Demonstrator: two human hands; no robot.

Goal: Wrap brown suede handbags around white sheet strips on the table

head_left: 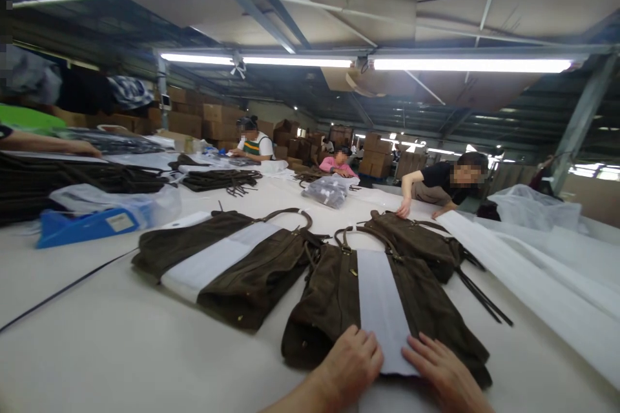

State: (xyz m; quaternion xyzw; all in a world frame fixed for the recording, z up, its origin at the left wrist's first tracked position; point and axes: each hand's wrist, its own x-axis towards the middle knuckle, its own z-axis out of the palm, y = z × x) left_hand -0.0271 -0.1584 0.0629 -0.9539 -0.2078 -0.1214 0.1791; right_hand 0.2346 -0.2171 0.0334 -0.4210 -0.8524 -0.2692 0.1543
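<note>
Brown suede is what the nearest bag (pixel 334 297) is made of. It is lying flat on the white table (pixel 121 348) with a white paper strip (pixel 380 297) running down its middle. The left hand (pixel 351 361) is pressing with curled fingers at the strip's lower edge (whether it is pinching it, I cannot tell). The right hand (pixel 443 371) is lying flat and open on the strip's lower right corner. A second bag (pixel 252 271) is lying just to the left and a third bag (pixel 416 242) behind. Farther off, a co-worker (pixel 450 181) is leaning on the table.

Single head-worn view, low and close over the counter (pixel 97 335), facing forward across the workshop.
</note>
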